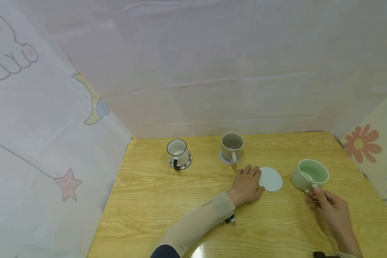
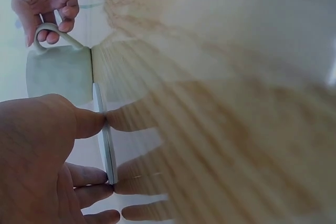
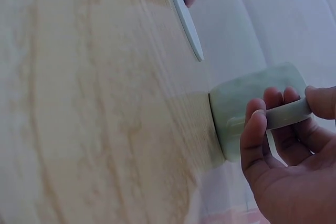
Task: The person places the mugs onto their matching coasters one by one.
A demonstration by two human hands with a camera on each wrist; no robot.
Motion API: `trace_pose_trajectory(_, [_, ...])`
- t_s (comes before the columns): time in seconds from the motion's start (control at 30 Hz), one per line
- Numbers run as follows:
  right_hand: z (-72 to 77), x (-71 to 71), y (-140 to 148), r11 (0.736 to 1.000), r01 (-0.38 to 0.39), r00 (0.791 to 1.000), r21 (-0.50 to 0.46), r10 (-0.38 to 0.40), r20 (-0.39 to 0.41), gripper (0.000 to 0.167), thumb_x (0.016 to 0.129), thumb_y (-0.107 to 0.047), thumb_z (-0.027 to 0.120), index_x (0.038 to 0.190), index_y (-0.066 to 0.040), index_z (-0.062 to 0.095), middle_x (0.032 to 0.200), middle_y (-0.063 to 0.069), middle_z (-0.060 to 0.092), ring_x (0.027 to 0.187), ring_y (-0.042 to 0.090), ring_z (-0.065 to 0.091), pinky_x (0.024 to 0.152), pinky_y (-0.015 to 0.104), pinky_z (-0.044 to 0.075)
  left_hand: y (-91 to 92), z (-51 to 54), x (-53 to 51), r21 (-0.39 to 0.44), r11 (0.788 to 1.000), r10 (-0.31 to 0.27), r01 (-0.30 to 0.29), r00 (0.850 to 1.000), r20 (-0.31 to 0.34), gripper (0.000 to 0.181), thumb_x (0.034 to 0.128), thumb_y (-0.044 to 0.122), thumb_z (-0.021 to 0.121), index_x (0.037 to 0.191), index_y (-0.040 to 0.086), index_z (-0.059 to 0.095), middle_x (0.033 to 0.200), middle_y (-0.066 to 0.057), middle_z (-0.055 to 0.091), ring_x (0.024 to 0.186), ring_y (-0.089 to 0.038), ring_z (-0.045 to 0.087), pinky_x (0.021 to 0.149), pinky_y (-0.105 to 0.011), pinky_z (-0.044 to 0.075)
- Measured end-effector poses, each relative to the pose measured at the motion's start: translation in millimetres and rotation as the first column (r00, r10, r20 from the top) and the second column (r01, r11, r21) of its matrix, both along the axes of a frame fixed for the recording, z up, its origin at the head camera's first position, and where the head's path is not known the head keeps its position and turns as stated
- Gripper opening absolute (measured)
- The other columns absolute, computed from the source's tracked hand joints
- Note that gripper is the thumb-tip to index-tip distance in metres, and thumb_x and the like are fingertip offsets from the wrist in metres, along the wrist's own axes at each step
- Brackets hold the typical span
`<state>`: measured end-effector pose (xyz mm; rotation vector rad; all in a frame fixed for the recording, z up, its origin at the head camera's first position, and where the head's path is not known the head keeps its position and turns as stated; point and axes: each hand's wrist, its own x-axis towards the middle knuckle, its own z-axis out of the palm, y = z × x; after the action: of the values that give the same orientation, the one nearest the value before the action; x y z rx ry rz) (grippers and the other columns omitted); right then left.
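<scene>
A pale round coaster (image 1: 270, 179) lies flat on the wooden table, right of the left hand (image 1: 246, 185). In the left wrist view, the left thumb and fingers pinch the coaster (image 2: 105, 140) by its edge. Farther right stands a light green mug (image 1: 301, 179), its base at the tabletop. The right hand (image 1: 333, 211) holds that mug by its handle; in the right wrist view, fingers curl through the handle (image 3: 287, 114) with the thumb on its outer side.
A white mug with a black rim (image 1: 177, 152) stands on a checked coaster (image 1: 189, 161) at the back left. Behind the left hand, a grey-beige mug (image 1: 229, 148) sits on a grey coaster (image 1: 224, 160). Printed cloth walls (image 1: 193, 71) bound the table's (image 1: 142, 200) back and sides.
</scene>
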<state>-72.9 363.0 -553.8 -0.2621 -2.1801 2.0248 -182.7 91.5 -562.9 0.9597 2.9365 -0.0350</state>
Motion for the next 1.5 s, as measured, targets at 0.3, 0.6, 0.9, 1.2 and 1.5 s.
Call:
trace_pose_trajectory(0.3, [-0.8, -0.3, -3.9, 0.986, -0.008, 0.998, -0.167, -0.002, -0.064, 0.026, 0.11, -0.012, 0.06, 0.105, 0.007, 0.078, 0.094, -0.001, 0.081, 0.082, 0.011, 0.079, 0.078, 0.021, 0.064, -0.8, 1.7, -3.6, 0.005, 0.999, 0.04, -0.04, 0.999, 0.01, 0.073, 0.1082, 0.063, 0.044, 0.168, 0.022, 0.036, 0.173, 0.008, 0.036, 0.159, -0.016, 0.036, 0.124, -0.033, 0.04])
trace_pose_trajectory(0.6, [7.7, 1.0, -6.5, 0.968, -0.01, 0.992, -0.252, -0.022, -0.123, 0.024, 0.109, -0.006, 0.06, 0.108, 0.009, 0.078, 0.096, 0.003, 0.082, 0.084, 0.013, 0.08, 0.08, 0.025, 0.064, -0.8, 0.3, -5.2, -0.017, 0.998, 0.057, -0.056, 0.997, 0.06, 0.077, 0.1095, 0.066, 0.036, 0.172, 0.021, 0.025, 0.178, 0.006, 0.023, 0.165, -0.017, 0.024, 0.131, -0.034, 0.029])
trace_pose_trajectory(0.9, [19.1, 1.1, -11.0, 0.943, -0.027, 0.985, -0.332, -0.032, -0.171, 0.023, 0.108, -0.002, 0.059, 0.108, 0.015, 0.076, 0.096, 0.006, 0.081, 0.087, 0.016, 0.081, 0.083, 0.026, 0.064, -2.5, 0.6, -5.6, -0.012, 0.999, 0.051, -0.05, 0.995, 0.09, 0.077, 0.1102, 0.064, 0.035, 0.173, 0.021, 0.022, 0.179, 0.005, 0.019, 0.166, -0.017, 0.021, 0.133, -0.033, 0.025])
trace_pose_trajectory(1.2, [26.2, 2.5, -17.0, 0.941, -0.031, 0.978, -0.337, -0.041, -0.206, 0.024, 0.107, 0.001, 0.058, 0.106, 0.019, 0.073, 0.094, 0.008, 0.081, 0.085, 0.017, 0.081, 0.082, 0.027, 0.064, -1.4, -1.7, -9.7, 0.023, 0.999, 0.022, -0.024, 0.994, 0.107, 0.079, 0.1093, 0.065, 0.039, 0.172, 0.018, 0.025, 0.179, 0.003, 0.023, 0.165, -0.017, 0.024, 0.132, -0.032, 0.028])
trace_pose_trajectory(1.5, [29.6, 2.2, -20.7, 0.94, -0.048, 0.973, -0.337, -0.032, -0.229, 0.024, 0.108, 0.002, 0.056, 0.106, 0.021, 0.072, 0.095, 0.01, 0.081, 0.086, 0.018, 0.081, 0.084, 0.027, 0.064, -4.0, -1.5, -14.4, 0.051, 0.999, 0.008, -0.013, 0.994, 0.11, 0.077, 0.1089, 0.064, 0.045, 0.17, 0.019, 0.031, 0.177, 0.004, 0.027, 0.164, -0.017, 0.026, 0.131, -0.03, 0.028])
